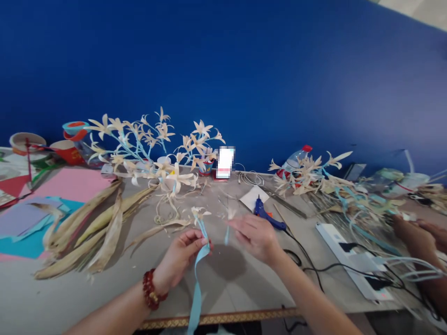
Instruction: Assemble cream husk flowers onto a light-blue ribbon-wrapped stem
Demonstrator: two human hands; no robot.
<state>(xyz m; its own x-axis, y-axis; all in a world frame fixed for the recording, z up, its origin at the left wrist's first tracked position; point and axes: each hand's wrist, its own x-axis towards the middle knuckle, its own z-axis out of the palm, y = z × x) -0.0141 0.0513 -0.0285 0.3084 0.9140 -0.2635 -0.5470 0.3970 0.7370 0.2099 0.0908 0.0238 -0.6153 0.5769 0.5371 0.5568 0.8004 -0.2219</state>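
left fingers: closed in a pinch on a pale blue ribbon, just under a small husk flower; the left hand is held low over the table, a red bead bracelet on its wrist.
right fingers: gathered beside a second flower with a short blue tail; motion blur hides whether it is gripped.
ribbon: held upright at the flower stem, then let fall past the table edge toward the lap.
step in hand: judged to be the binding of the flower stem with ribbon, the start of the wrap being held in place.
next move: a steady pinch at the stem and a taut ribbon would be called for, with the right hand freed for winding.
near edge: close under both wrists; little room is left to draw back.
right side: crowded by a glue gun, its cable and a power strip; another person's hands are at work beyond.
left side: dried husks and coloured paper are spread out, well apart from the hands.
far side: a finished flower branch is stood near; bare tabletop is left only directly under the hands.
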